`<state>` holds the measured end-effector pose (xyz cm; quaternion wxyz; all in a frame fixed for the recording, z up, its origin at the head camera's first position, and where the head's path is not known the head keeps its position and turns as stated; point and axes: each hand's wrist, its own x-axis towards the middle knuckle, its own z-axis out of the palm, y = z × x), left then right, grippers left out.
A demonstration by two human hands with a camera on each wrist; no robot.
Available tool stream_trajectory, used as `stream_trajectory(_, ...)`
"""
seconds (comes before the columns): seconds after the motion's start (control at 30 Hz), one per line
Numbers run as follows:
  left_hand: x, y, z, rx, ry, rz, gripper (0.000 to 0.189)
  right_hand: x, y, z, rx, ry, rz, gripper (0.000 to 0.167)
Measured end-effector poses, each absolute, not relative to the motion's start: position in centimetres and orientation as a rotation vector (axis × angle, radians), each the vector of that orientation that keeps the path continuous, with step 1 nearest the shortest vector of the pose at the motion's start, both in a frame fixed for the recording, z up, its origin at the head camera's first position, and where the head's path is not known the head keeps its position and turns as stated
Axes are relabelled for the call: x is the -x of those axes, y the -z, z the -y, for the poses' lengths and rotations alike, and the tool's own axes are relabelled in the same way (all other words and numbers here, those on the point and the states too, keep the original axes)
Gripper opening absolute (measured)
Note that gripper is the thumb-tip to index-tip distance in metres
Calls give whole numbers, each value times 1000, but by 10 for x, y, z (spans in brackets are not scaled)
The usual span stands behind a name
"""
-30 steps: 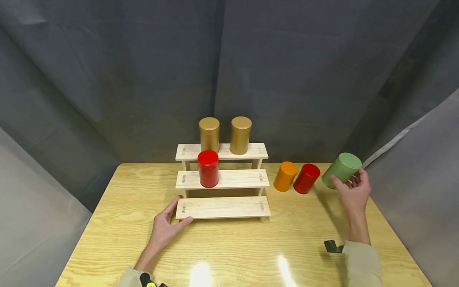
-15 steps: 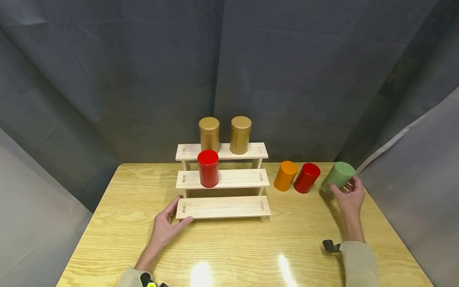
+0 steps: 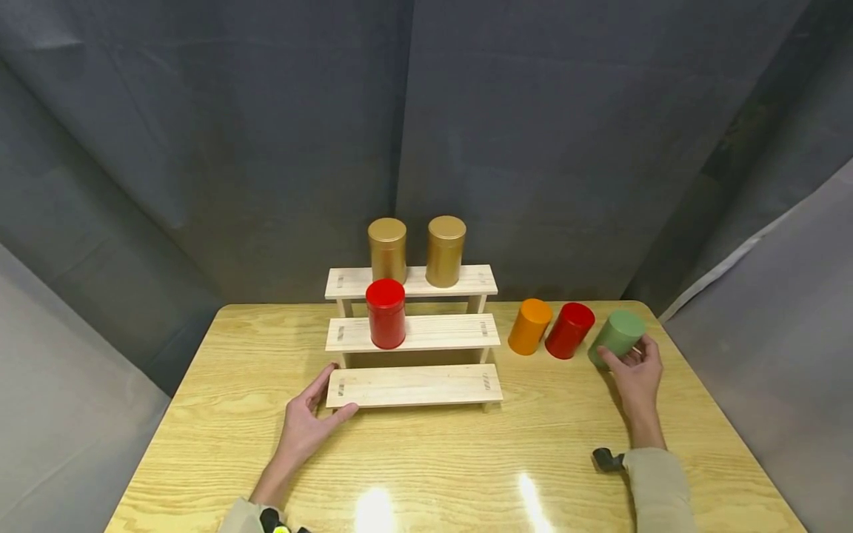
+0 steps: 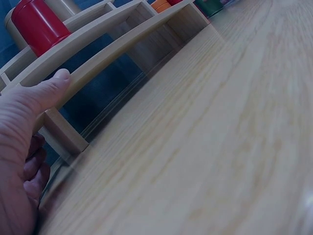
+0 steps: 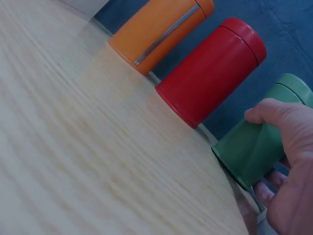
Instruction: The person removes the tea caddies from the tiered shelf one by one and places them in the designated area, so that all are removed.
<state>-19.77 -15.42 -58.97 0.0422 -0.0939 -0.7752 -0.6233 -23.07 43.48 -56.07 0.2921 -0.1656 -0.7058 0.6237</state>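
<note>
A green canister [image 3: 617,337] is in my right hand [image 3: 636,374] at the right of the table, the thumb on its near side and the fingers round its far side. In the right wrist view its base edge sits close over the wood. My left hand [image 3: 308,426] holds the left end of a three-step wooden shelf [image 3: 416,386]. In the left wrist view the thumb [image 4: 53,89] lies against the front board and the curled fingers are below it. Left of the green canister stand a red canister [image 3: 569,331] and an orange canister [image 3: 530,327].
Two gold canisters [image 3: 388,252] stand on the shelf's top step. Another red canister [image 3: 386,314] is on the left part of the middle step. A grey curtain [image 3: 533,148] hangs behind the wooden table [image 3: 426,459], with lighter cloth [image 3: 786,370] at the right side.
My right hand has brought the green canister left and down toward the table, nearer the red canister, and it leans less. My left hand stays on the shelf.
</note>
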Motion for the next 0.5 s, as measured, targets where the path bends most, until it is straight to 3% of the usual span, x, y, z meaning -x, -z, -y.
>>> stream_trajectory(0.2,197,590,154,270,1898,2384,83,235,570,-438,462,-1671,1893,81)
stream_trajectory(0.5,198,588,154,241,1931,2371,85,227,553,-429,481,-1692,1966,87)
